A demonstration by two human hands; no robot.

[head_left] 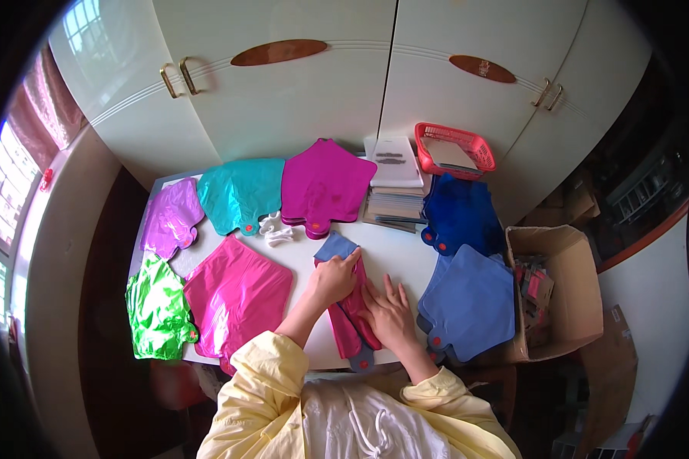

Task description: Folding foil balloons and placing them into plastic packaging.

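Observation:
A folded strip of flat foil balloons [347, 325], magenta with blue-grey ends, lies on the white table in front of me. My left hand [334, 280] grips its upper part, thumb at the left edge and index finger stretched to the right edge; the other fingers are curled and partly hidden. A blue-grey end [335, 245] pokes out beyond that hand. My right hand [389, 312] rests open, fingers spread, along the strip's right side. Left of it is a shiny pink foil balloon [239, 294]; to the right lie blue-grey star-shaped balloons [473, 300].
Purple [171, 215], teal [241, 193], magenta [325, 183], green [158, 310] and dark blue [464, 211] foil balloons ring the table. At the back stand a paper stack [396, 200] and red basket [478, 147]. White ribbon [277, 229] lies nearby. A cardboard box [570, 306] flanks the right edge.

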